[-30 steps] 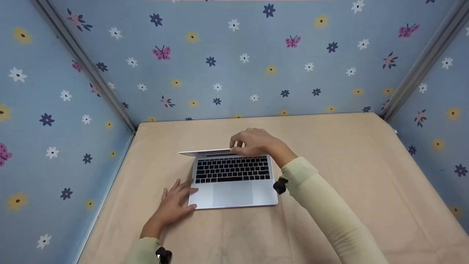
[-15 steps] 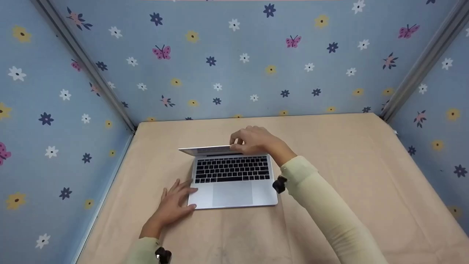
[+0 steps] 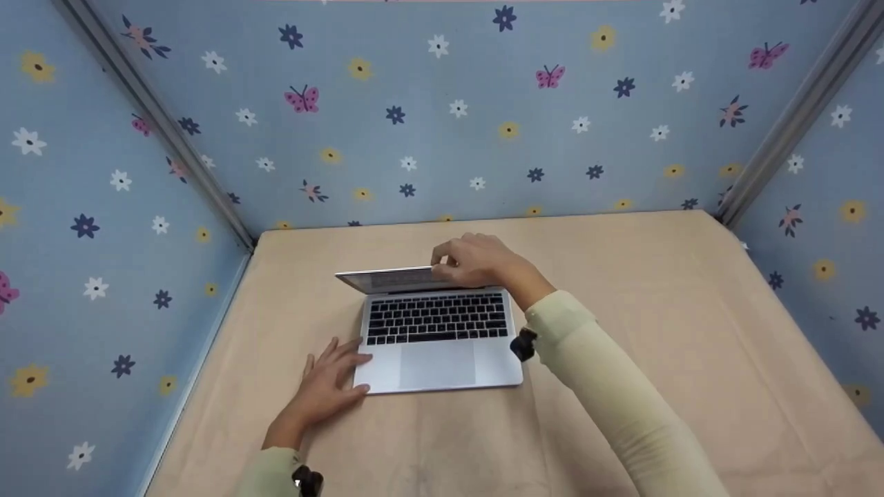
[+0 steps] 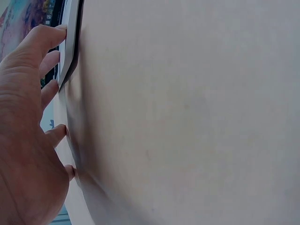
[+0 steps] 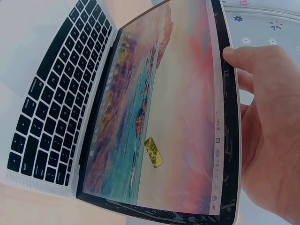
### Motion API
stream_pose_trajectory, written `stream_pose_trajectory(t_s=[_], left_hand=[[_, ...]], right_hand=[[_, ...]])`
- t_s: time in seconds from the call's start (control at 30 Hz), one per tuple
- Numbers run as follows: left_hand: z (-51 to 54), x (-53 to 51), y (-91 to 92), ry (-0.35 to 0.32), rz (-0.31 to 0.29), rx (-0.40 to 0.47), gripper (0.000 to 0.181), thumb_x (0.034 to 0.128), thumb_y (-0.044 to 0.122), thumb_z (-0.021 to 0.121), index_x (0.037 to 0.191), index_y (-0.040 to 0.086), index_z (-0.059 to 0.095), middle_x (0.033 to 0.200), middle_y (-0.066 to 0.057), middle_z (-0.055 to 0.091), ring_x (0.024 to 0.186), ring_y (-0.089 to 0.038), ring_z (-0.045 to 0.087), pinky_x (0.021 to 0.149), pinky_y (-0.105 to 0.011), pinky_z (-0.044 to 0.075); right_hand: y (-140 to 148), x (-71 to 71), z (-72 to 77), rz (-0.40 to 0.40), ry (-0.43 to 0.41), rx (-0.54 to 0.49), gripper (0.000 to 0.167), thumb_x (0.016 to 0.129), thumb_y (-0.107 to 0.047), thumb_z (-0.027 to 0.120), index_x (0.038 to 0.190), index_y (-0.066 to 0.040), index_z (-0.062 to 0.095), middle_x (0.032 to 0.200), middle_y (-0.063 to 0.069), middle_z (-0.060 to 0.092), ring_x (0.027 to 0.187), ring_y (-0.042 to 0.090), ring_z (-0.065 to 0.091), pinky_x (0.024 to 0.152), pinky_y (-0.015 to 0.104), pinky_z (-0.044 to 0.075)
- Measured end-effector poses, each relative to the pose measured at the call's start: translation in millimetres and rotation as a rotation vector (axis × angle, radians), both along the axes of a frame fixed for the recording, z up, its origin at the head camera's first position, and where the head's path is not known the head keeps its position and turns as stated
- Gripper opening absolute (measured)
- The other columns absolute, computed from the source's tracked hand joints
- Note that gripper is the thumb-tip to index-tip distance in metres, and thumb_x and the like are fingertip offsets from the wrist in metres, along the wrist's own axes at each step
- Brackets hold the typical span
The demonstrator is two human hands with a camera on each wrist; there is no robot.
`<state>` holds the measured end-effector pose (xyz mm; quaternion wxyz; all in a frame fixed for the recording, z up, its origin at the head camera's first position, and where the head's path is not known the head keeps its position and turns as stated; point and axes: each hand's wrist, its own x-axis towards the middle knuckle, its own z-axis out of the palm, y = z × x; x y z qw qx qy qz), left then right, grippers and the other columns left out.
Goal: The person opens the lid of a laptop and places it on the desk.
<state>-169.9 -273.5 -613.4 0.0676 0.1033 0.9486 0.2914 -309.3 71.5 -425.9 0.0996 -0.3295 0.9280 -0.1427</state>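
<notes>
A silver laptop (image 3: 438, 364) with black keys sits partly opened on the cloth-covered table. Its screen (image 5: 187, 93) is lit with a colourful seaside picture in the right wrist view. My right hand (image 3: 473, 260) pinches the lid's top edge, thumb on the dark bezel (image 5: 228, 75) and fingers behind the lid. My left hand (image 3: 324, 386) rests at the laptop's front left corner, its fingers spread. In the left wrist view, the left thumb (image 4: 42, 40) touches the laptop's edge (image 4: 71, 42), while other fingertips lie on the cloth.
A beige cloth (image 3: 642, 310) covers the table. Behind it stands a blue wall (image 3: 469, 152) printed with flowers and butterflies, with more panels at both sides. Grey metal posts (image 3: 159, 124) mark the corners. Small black devices (image 3: 523, 345) are worn at the wrists.
The right hand has raised the laptop lid and tilted it further back, so more of the screen shows. The left hand has stayed in place at the corner.
</notes>
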Motion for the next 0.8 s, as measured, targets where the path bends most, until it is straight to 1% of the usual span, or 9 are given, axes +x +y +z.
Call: stream_pose_trajectory(t_s=[0.1,0.2,0.4,0.5,0.6,0.7,0.8], left_hand=[[1.0,0.3,-0.5,-0.002,-0.006,0.002,0.054,0.0943,0.039,0.086,0.145,0.022,0.075,0.178,-0.013,0.051,0.173,-0.058,0.023,0.130,-0.094,0.003],[1.1,0.5,-1.0,-0.001,-0.011,0.004,0.055,0.0948,0.040,0.085,0.145,0.022,0.074,0.178,-0.013,0.050,0.173,-0.058,0.023,0.130,-0.094,0.003],[1.5,0.4,-1.0,-0.012,-0.008,0.001,0.055,0.0953,0.039,0.085,0.147,0.022,0.074,0.179,-0.012,0.048,0.174,-0.057,0.022,0.131,-0.093,0.002],[2.3,0.4,-0.7,-0.014,-0.006,0.003,0.055,0.0951,0.039,0.086,0.146,0.022,0.073,0.180,-0.012,0.048,0.174,-0.057,0.021,0.130,-0.093,0.001],[2.1,0.4,-0.6,-0.013,-0.005,0.005,0.055,0.0951,0.039,0.086,0.146,0.023,0.074,0.179,-0.012,0.048,0.174,-0.057,0.021,0.130,-0.093,0.001],[1.2,0.5,-0.9,-0.015,-0.002,0.001,0.054,0.0955,0.040,0.086,0.146,0.023,0.074,0.180,-0.011,0.048,0.174,-0.056,0.021,0.130,-0.093,0.001],[1.0,0.9,-0.5,-0.014,-0.004,0.000,0.054,0.0955,0.039,0.086,0.146,0.024,0.074,0.180,-0.011,0.048,0.174,-0.056,0.021,0.130,-0.093,0.002]], right_hand=[[-1.0,-0.3,0.2,-0.006,0.011,0.001,0.041,0.113,-0.041,0.055,0.139,-0.020,0.079,0.122,0.008,0.086,0.097,0.028,0.078,0.093,0.052,0.065],[-1.7,-0.3,0.6,-0.022,0.011,0.002,0.040,0.115,-0.041,0.054,0.139,-0.021,0.078,0.120,0.007,0.086,0.093,0.026,0.074,0.091,0.052,0.064],[-2.5,-0.9,1.7,-0.058,-0.002,0.002,0.040,0.116,-0.041,0.052,0.142,-0.022,0.076,0.123,0.008,0.084,0.093,0.025,0.071,0.089,0.051,0.063],[-2.8,-1.9,2.1,-0.065,-0.014,0.002,0.040,0.117,-0.041,0.052,0.144,-0.022,0.075,0.128,0.009,0.083,0.098,0.027,0.074,0.092,0.053,0.063],[-2.7,-3.2,2.1,-0.065,-0.024,0.003,0.040,0.118,-0.042,0.052,0.145,-0.023,0.074,0.134,0.010,0.082,0.110,0.031,0.078,0.100,0.056,0.063],[-2.4,-4.6,1.7,-0.062,-0.029,0.004,0.040,0.118,-0.042,0.051,0.146,-0.023,0.073,0.138,0.010,0.081,0.119,0.033,0.079,0.103,0.058,0.063],[-2.2,-5.2,1.4,-0.062,-0.033,-0.005,0.040,0.118,-0.042,0.051,0.145,-0.023,0.074,0.137,0.010,0.081,0.120,0.033,0.079,0.103,0.058,0.063]])
